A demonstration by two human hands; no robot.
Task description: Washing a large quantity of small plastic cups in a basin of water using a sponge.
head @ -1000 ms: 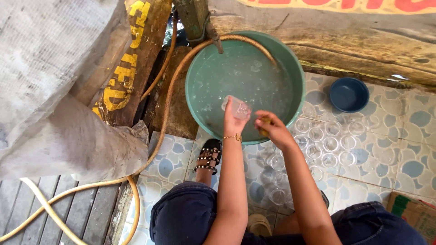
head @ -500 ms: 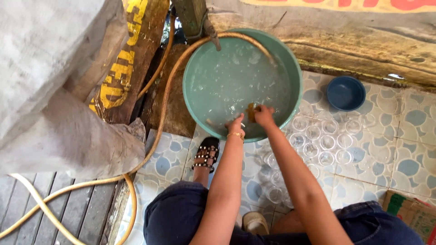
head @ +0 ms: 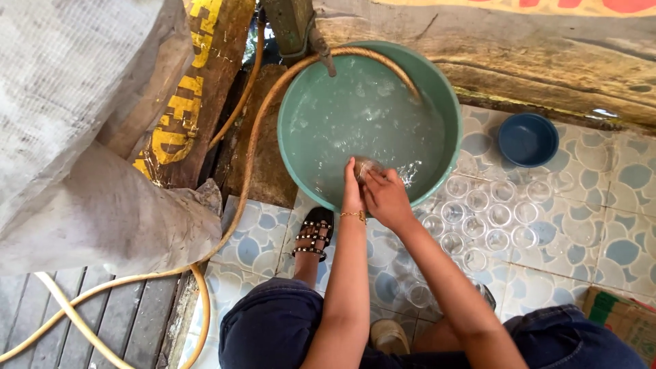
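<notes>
Both hands meet at the green basin's [head: 447,102] near rim: my left hand [head: 352,195] and right hand [head: 386,198] hold a clear glass [head: 365,166] in the water.

There is one camera, worn on the person's head. It looks almost straight down, close over the arms and knees. The green tub [head: 437,102] sits up top and the tiled floor [head: 615,205] to the right.

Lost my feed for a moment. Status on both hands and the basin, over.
Left hand and right hand together on a clear glass, dipped in the green basin. Hose lies on the rim. Washed glasses stand right of it.
</notes>
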